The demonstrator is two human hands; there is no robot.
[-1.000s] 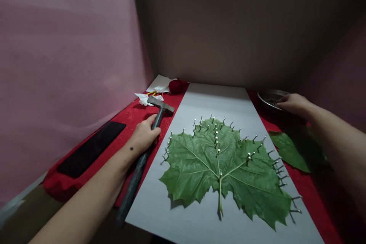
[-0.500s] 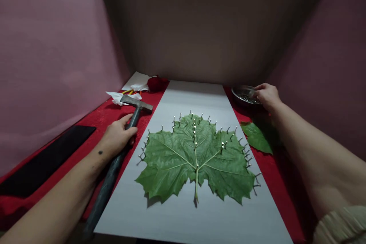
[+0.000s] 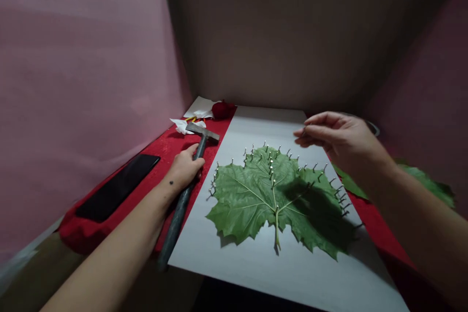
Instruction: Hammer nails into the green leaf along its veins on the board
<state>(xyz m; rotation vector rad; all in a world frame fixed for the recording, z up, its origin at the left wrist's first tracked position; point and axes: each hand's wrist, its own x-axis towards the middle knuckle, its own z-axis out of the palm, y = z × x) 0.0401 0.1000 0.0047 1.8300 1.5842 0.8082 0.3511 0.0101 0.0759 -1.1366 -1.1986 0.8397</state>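
My left hand (image 3: 185, 165) is wrapped round the upper handle of a hammer (image 3: 203, 132), which lies along the left side of a white board (image 3: 270, 124). A large green leaf (image 3: 241, 204) rests on the board, with several nails (image 3: 271, 162) standing along its edge and midrib, some tilted. Raised above the board's right side, my right hand (image 3: 338, 134) pinches a small thin nail, barely visible between the fingertips. Its shadow falls on the leaf's right half. Behind this hand, the metal bowl (image 3: 373, 128) shows only its rim.
A black phone (image 3: 119, 187) lies on the red cloth (image 3: 161, 142) at left. Farther back are crumpled white tissue (image 3: 180, 126) and a red ball-like object (image 3: 221, 109). More green leaves (image 3: 426, 183) lie at right, partly behind my right arm. Walls stand at the back and sides.
My right hand has left the bowl and moved left over the board, its fingertips pinched. The view has turned, shifting everything rightward. My left hand stays on the hammer.
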